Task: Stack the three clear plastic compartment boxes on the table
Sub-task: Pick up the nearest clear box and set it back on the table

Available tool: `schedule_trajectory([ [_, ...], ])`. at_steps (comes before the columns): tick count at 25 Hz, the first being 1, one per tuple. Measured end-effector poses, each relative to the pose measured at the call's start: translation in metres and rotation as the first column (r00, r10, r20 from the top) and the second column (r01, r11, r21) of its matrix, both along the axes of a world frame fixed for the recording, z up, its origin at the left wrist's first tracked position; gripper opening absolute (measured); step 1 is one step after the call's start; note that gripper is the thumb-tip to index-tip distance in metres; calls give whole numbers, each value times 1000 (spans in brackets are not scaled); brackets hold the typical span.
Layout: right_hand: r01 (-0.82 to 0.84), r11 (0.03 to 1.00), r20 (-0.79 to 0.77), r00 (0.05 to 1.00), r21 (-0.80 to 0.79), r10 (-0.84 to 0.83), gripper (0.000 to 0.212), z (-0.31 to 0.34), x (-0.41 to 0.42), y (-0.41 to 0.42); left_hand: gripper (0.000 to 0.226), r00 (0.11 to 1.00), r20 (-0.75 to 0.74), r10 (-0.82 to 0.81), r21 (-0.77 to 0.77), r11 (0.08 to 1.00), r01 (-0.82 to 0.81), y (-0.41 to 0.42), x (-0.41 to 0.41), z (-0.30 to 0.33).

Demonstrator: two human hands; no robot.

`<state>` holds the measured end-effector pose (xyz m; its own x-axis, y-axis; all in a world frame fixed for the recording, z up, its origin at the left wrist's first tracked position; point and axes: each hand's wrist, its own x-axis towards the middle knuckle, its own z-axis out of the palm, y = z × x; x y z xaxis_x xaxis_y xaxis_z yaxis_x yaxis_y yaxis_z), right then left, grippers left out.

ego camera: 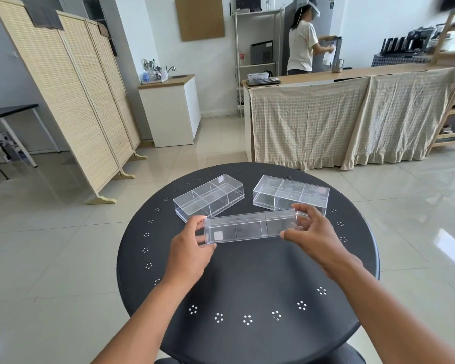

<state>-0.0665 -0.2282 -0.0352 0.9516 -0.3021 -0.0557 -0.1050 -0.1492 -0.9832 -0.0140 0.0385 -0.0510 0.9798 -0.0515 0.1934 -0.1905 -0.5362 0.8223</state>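
Observation:
Three clear plastic compartment boxes are over a round black table [247, 279]. I hold the near box [250, 226] by its two short ends, tilted so its long side faces me, just above the tabletop. My left hand [192, 248] grips its left end and my right hand [313, 232] grips its right end. A second box [209, 197] lies flat at the far left, angled. The third box [290, 195] lies flat at the far right, its near right corner partly behind my right hand.
The table has rings of small holes and its rim drops off to a tiled floor [50, 245]. A folding screen [71, 95] stands to the left, a cloth-draped counter [352, 122] behind. A person [304, 40] works far back.

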Motion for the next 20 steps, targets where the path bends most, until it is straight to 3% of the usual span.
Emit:
schedule_trajectory([
  [5,91,996,4,996,-20,-91,44,-13,-10,0,56,995,-42,-90,-29,996,89,2,-4,-8],
  [9,123,989,13,992,-76,-122,23,-28,-17,0,33,995,-62,-75,-105,992,68,4,-11,-14],
  [17,130,984,-26,991,-119,-134,31,-31,-18,0,16,998,-67,-5,-54,999,2,1,-8,-12],
  [20,265,951,-14,962,-157,-271,41,-16,-6,-16,10,995,69,70,20,997,-71,-12,13,11],
])
